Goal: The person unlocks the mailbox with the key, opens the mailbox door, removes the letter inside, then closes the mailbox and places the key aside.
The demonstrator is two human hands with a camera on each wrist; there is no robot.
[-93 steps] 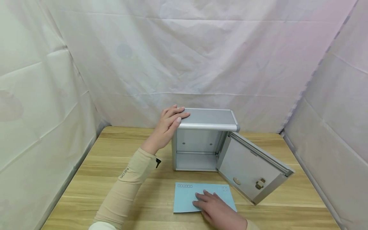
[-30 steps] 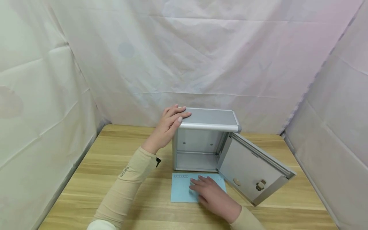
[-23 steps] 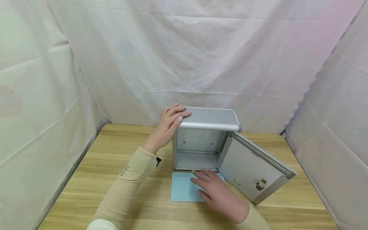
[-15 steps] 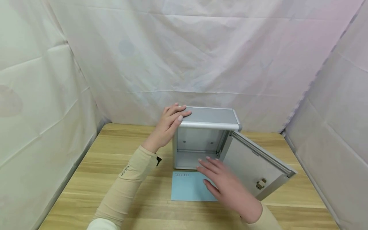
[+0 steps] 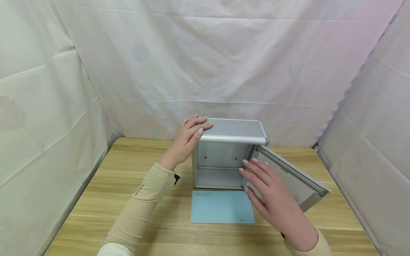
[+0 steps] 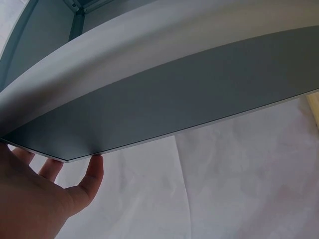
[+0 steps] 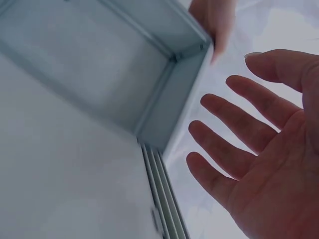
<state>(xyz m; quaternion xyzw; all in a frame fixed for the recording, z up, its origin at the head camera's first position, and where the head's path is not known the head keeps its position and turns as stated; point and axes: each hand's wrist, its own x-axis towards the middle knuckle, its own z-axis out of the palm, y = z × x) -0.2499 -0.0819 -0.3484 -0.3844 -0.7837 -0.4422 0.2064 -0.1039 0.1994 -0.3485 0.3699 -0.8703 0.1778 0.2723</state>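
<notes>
Resting left hand (image 5: 184,141): is touching the left end of the silver box (image 5: 235,128) roof, fingers lying fairly straight and a little apart, not wrapping round anything
Right hand (image 5: 274,197): is hovering right of centre before the box door (image 5: 302,185), fingers spreading, holding nothing; right wrist view is showing them apart from the metal
Silver box: is standing upright mid-frame on the wooden table (image 5: 141,153), mouth facing the bottom of the frame, roof's long axis running left to right
Box door: is standing open, running from the box's right side toward the lower right
Blue envelope (image 5: 217,209): is lying flat below the box mouth, near its sill, long axis running left to right, printed squares sitting upper left
Box handling: probably stiff, fairly light, maybe sliding on the wood; roof ends looking good for holding
Door handling: likely rigid, turning easily on its hinge side; far edge at lower right looking best for gripping
Envelope handling: likely light, bending and creasing easily, lying too flat for easy pinching; bottom edge looking handiest
</notes>
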